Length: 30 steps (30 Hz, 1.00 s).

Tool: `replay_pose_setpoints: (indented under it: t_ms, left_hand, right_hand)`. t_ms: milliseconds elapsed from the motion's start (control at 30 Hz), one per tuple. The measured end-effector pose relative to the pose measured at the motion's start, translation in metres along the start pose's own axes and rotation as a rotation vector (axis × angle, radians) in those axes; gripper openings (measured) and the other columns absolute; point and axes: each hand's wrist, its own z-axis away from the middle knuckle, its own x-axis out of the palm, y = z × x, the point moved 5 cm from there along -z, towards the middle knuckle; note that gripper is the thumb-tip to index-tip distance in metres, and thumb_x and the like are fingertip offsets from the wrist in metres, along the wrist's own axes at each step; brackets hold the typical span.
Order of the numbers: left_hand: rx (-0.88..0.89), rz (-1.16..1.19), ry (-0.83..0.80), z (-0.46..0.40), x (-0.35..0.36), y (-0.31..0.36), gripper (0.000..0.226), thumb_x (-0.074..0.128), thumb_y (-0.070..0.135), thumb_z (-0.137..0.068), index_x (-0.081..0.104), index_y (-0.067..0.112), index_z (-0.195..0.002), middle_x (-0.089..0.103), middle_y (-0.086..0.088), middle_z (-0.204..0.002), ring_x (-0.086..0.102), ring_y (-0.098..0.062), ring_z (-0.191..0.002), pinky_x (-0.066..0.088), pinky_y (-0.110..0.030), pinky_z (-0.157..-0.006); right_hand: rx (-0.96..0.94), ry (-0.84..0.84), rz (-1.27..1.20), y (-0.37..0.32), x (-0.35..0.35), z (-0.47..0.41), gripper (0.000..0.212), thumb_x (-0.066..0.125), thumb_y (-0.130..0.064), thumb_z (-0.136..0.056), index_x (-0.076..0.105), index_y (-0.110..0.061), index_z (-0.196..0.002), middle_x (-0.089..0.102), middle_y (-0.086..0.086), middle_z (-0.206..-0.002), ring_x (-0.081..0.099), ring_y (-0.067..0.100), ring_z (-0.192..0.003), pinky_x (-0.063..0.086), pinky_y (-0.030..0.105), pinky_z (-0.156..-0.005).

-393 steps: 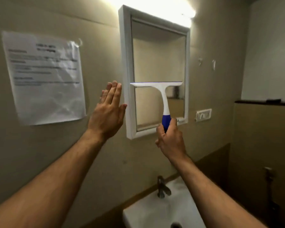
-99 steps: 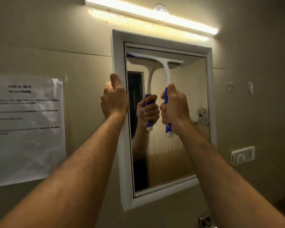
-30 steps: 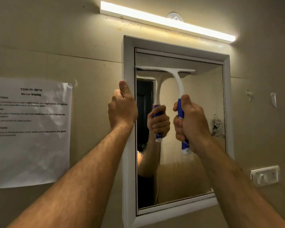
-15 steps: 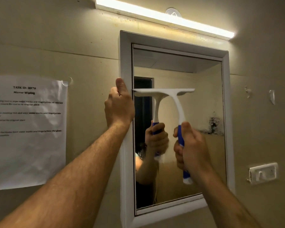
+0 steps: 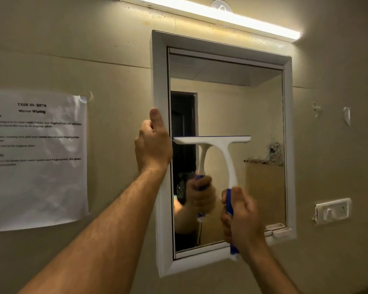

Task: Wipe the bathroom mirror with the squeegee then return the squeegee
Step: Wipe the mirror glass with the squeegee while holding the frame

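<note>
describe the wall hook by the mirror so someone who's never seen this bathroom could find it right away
Start at the white-framed mirror under the tube light. Go right past its lower right corner to the beige wall: the wall hook is a white rectangular plate with a single hook. Unlike the small torn tape scraps higher up, it is a solid fixture, low near the mirror's bottom edge.

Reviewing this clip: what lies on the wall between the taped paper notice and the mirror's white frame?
In the head view, only bare beige wall separates the paper notice from the mirror frame. Lower down, the left hand grips the frame's left edge, its forearm crossing that stretch.
</note>
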Motion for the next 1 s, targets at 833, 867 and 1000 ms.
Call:
replay_pose_setpoints:
  t_ms: [833, 867, 1000]
  left_hand:
    - [0.062, 0.077, -0.017, 0.048, -0.01, -0.05, 0.044, 0.024, 0.045, -0.102, 0.051, 0.012, -0.089, 0.047, 0.006, -0.061, 0.049, -0.002, -0.049, 0.034, -0.015, -0.042]
    - [0.068, 0.082, -0.024, 0.047, -0.01, -0.051, 0.045, 0.024, 0.047, -0.102, 0.051, 0.013, -0.09, 0.047, 0.007, -0.061, 0.048, -0.004, -0.05, 0.034, -0.02, -0.043]
    - [0.027, 0.122, -0.082, 0.048, -0.008, -0.058, 0.047, 0.023, 0.051, -0.1, 0.052, 0.014, -0.094, 0.047, 0.008, -0.064, 0.047, -0.006, -0.054, 0.034, -0.02, -0.047]
  right_hand:
    - [0.105, 0.047, 0.028, 0.018, 0.003, 0.013, 0.047, 0.03, -0.054, -0.097, 0.053, -0.014, -0.086, 0.041, -0.004, -0.051, 0.031, 0.012, -0.039, 0.029, 0.022, -0.04]
    - [0.115, 0.055, 0.023, 0.02, 0.005, 0.016, 0.048, 0.031, -0.056, -0.095, 0.053, -0.014, -0.087, 0.041, -0.003, -0.051, 0.031, 0.012, -0.039, 0.029, 0.022, -0.04]
    - [0.178, 0.094, -0.02, 0.042, 0.008, 0.039, 0.054, 0.036, -0.063, -0.082, 0.054, -0.012, -0.089, 0.042, -0.001, -0.051, 0.032, 0.012, -0.039, 0.029, 0.023, -0.039]
